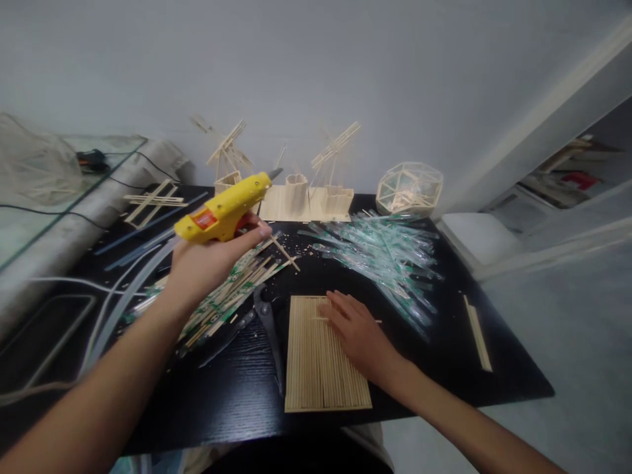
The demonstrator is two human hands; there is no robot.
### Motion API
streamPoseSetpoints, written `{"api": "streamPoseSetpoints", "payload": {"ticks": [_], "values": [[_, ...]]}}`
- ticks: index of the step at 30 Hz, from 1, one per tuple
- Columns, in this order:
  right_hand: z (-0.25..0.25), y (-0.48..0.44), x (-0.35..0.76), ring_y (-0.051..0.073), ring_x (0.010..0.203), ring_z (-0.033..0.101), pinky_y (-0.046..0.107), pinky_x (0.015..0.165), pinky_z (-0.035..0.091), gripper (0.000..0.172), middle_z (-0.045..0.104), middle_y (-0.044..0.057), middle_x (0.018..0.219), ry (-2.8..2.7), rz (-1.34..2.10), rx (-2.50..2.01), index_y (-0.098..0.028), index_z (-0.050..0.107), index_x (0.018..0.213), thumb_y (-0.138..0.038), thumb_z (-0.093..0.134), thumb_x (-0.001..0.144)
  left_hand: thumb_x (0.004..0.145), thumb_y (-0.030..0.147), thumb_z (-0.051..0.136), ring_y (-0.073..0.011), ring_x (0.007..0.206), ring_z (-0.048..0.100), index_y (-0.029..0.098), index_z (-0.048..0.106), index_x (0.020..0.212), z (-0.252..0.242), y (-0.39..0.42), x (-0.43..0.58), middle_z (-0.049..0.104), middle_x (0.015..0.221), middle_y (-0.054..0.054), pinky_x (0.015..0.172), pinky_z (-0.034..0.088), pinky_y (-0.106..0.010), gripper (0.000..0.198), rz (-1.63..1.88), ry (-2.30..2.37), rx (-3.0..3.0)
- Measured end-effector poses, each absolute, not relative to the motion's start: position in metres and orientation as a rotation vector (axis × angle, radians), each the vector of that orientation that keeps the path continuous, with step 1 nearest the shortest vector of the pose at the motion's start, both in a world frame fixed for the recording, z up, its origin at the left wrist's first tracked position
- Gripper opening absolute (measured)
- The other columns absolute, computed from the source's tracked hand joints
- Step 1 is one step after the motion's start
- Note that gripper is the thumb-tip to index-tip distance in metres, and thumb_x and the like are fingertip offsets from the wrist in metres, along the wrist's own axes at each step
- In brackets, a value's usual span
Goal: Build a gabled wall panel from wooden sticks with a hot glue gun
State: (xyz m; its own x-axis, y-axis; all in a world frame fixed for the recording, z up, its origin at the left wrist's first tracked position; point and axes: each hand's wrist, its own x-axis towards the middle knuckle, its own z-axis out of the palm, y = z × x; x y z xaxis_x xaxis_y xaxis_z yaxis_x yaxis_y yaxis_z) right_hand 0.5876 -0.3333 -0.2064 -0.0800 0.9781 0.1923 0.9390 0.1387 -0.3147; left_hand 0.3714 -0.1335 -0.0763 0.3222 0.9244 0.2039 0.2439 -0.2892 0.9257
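My left hand [217, 257] is closed around the handle of a yellow glue gun [224, 209], whose dark nozzle points up and right. A thin wooden stick [284, 252] also sticks out from that hand's fingertips, slanting down to the right. My right hand [358, 332] rests over a flat panel of wooden sticks [311, 368], fingers stretched out and slightly blurred. Another thin stick [318, 318] lies crosswise on the panel, its middle hidden beneath this hand. Left of the panel are dark-handled pliers [269, 329].
Loose sticks on green-printed wrappers [227, 296] lie at left, and clear wrappers [385, 253] at right. Windmill-like stick models [296, 194] and a many-sided frame [411, 187] stand at the back. A white cable [99, 284] and glue sticks [143, 250] lie leftward; short strips [477, 332] lie right.
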Motion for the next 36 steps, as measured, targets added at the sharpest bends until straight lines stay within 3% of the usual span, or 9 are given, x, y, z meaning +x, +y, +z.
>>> {"api": "streamPoseSetpoints", "payload": {"ticks": [10, 17, 25, 32, 36], "values": [[-0.218, -0.317, 0.601, 0.028, 0.152, 0.046, 0.057, 0.123, 0.041, 0.057, 0.056, 0.016, 0.157, -2.262, 0.173, -1.671, -0.018, 0.057, 0.147, 0.002, 0.041, 0.096, 0.079, 0.048, 0.083, -0.0211, 0.078, 0.068, 0.028, 0.074, 0.082, -0.084, -0.140, 0.399, 0.075, 0.083, 0.000, 0.073, 0.050, -0.034, 0.022, 0.869, 0.898, 2.208], [-0.219, -0.308, 0.606, 0.025, 0.154, 0.042, 0.054, 0.123, 0.043, 0.060, 0.054, 0.014, 0.159, -2.290, 0.260, -1.609, -0.019, 0.056, 0.150, 0.001, 0.043, 0.095, 0.084, 0.048, 0.077, -0.0194, 0.071, 0.066, 0.029, 0.072, 0.084, -0.087, -0.136, 0.400, 0.073, 0.079, 0.001, 0.063, 0.045, -0.029, 0.020, 0.635, 0.778, 2.318], [-0.215, -0.298, 0.612, 0.023, 0.156, 0.039, 0.051, 0.125, 0.039, 0.059, 0.053, 0.012, 0.159, -2.386, 0.333, -1.525, -0.017, 0.056, 0.150, 0.001, 0.042, 0.095, 0.085, 0.048, 0.076, -0.0180, 0.070, 0.065, 0.029, 0.069, 0.083, -0.086, -0.138, 0.402, 0.071, 0.078, 0.002, 0.063, 0.047, -0.029, 0.020, 0.670, 0.786, 2.320], [-0.218, -0.293, 0.613, 0.020, 0.152, 0.045, 0.047, 0.123, 0.042, 0.056, 0.058, 0.009, 0.156, -2.395, 0.279, -1.435, -0.020, 0.059, 0.146, 0.000, 0.043, 0.096, 0.086, 0.047, 0.076, -0.0182, 0.072, 0.066, 0.028, 0.069, 0.089, -0.089, -0.138, 0.402, 0.072, 0.083, 0.002, 0.066, 0.048, -0.030, 0.021, 0.647, 0.704, 2.287], [-0.211, -0.301, 0.615, 0.025, 0.135, 0.061, 0.046, 0.110, 0.053, 0.042, 0.068, 0.014, 0.141, -2.299, 0.081, -1.486, -0.018, 0.067, 0.136, -0.007, 0.043, 0.103, 0.082, 0.048, 0.079, -0.0179, 0.067, 0.064, 0.028, 0.070, 0.087, -0.088, -0.143, 0.404, 0.071, 0.077, 0.002, 0.060, 0.046, -0.029, 0.023, 0.648, 0.744, 2.204]]}}
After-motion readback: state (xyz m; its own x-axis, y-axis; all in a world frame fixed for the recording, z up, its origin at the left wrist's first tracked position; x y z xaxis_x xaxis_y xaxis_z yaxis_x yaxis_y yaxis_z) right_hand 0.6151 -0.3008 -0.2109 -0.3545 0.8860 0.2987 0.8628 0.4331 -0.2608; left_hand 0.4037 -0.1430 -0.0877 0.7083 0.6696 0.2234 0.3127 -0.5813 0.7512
